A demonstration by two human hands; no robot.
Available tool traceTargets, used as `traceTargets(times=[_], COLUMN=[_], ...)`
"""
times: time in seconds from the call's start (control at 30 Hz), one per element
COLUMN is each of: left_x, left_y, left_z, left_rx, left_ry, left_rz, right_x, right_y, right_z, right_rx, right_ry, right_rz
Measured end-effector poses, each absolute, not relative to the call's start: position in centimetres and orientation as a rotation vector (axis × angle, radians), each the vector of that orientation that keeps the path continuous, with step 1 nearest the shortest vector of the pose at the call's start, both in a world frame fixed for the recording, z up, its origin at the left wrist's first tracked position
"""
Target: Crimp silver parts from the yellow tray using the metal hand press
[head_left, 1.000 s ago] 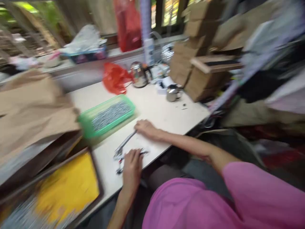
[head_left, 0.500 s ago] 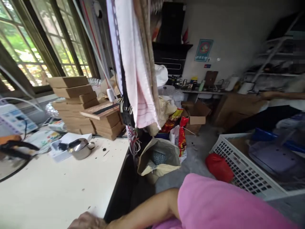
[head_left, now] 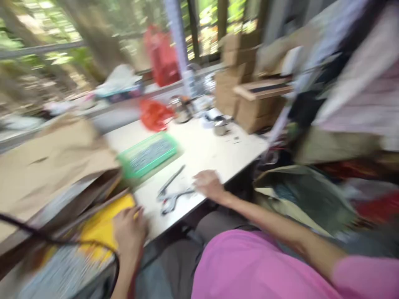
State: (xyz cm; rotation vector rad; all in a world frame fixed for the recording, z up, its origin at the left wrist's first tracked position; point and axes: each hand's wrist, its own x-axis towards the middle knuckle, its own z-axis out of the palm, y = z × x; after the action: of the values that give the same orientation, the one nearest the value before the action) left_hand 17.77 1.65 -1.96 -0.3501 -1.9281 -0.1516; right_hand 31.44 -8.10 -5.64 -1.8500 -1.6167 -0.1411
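Observation:
My right hand lies at the front edge of the white table, its fingers blurred by motion. Just left of it are a slim dark tool and a metal tool with two handles, possibly pliers. My left hand is by the table's left front corner, against a yellow surface; its fingers look bent, but blur hides what they hold, if anything. Beyond the hands, a green tray contains many thin grey metal pieces.
A large brown cardboard or paper piece covers the left side, above grey metal pieces. At the back stand a red plastic bag, a small metal pot and stacked cardboard boxes. An open sack is at right.
The view has swung left and down from the room to the table. My left hand, the green tray and the tools have come into view; my right hand now shows whole.

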Motion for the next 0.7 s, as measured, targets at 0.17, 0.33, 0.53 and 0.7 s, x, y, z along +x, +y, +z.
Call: traceTargets(times=[0.17, 0.33, 0.53, 0.7], left_x=[3.8, 4.7, 8.1, 8.9], left_y=[-0.3, -1.4, -0.1, 2.9], left_z=[-0.1, 1.6, 1.4, 1.9], left_rx=[-2.263, -2.602, -2.662, -2.648], left_ry=[-1.611, -1.761, -1.939, -2.182], left_rz=[0.007, -0.196, 0.088, 0.421], right_x=[31.8, 31.6, 31.4, 30.9], right_y=[-8.6, -9.6, -9.3, -9.1], right_z=[-6.6, -6.2, -6.2, -6.1], right_rx=[-1.797, -1.775, -1.769, -1.730], right_ry=[-1.634, -1.648, -1.638, -1.625], right_rz=[-0.226, -0.315, -0.293, -0.270])
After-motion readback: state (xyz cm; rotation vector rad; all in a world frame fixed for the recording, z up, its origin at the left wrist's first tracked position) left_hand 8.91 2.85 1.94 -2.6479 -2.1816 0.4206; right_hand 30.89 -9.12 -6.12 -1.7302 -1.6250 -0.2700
